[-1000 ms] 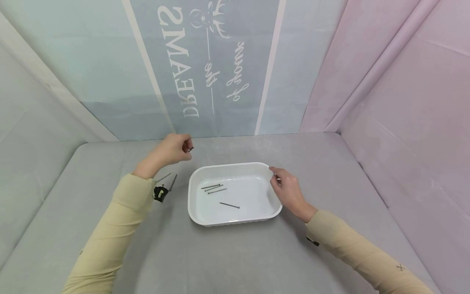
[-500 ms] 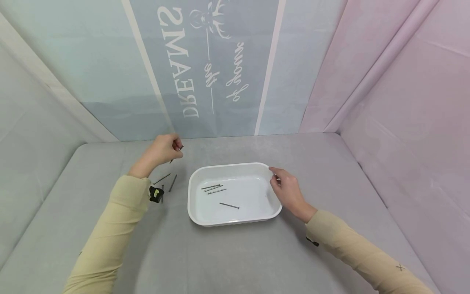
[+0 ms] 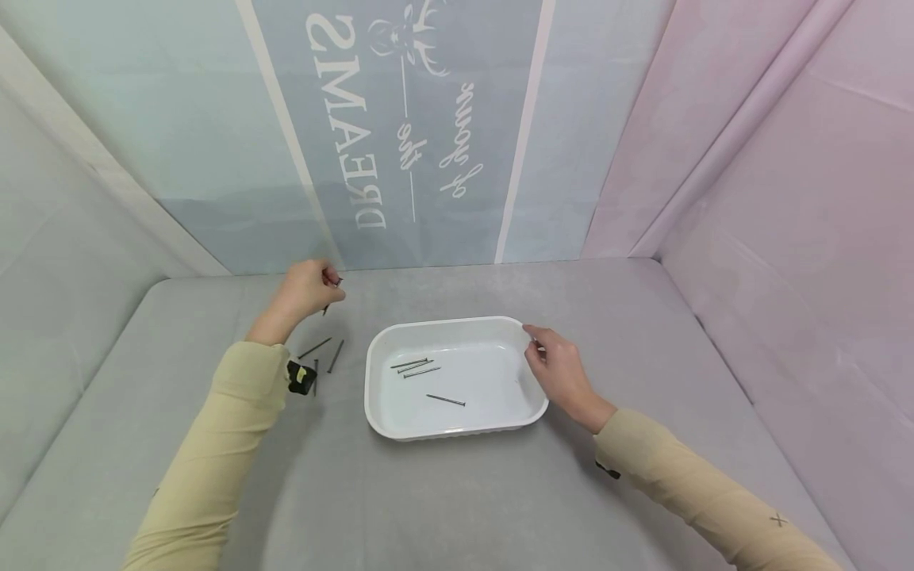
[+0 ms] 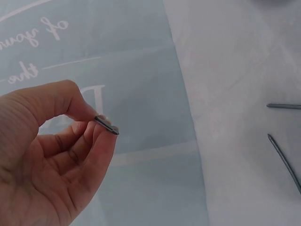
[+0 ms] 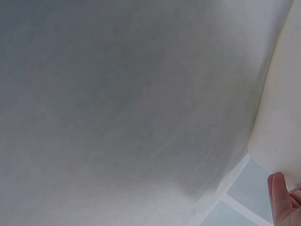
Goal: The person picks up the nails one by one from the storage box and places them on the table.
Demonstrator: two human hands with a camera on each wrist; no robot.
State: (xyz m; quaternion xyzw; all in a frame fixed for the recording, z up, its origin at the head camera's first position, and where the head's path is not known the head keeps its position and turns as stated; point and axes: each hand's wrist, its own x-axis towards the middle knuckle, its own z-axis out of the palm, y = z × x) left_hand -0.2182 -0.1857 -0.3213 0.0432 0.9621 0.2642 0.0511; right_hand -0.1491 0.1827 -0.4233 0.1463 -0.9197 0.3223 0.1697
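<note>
My left hand is raised over the far left of the table and pinches a dark nail between thumb and fingertips. Three nails lie loose on the table below that wrist, among them a slanted nail nearest the tray. The white rectangular tray sits at the centre with several nails inside, one nail lying apart from the rest. At the tray's right side, my right hand grips the rim. In the right wrist view, two fingertips touch the tray's outer wall.
The grey table runs back to a pale blue fabric wall with mirrored lettering. A pinkish wall rises on the right and a pale wall on the left.
My left hand has moved left, away from the tray, still pinching the nail. The loose nails under its wrist show more fully. The right hand and tray have stayed put.
</note>
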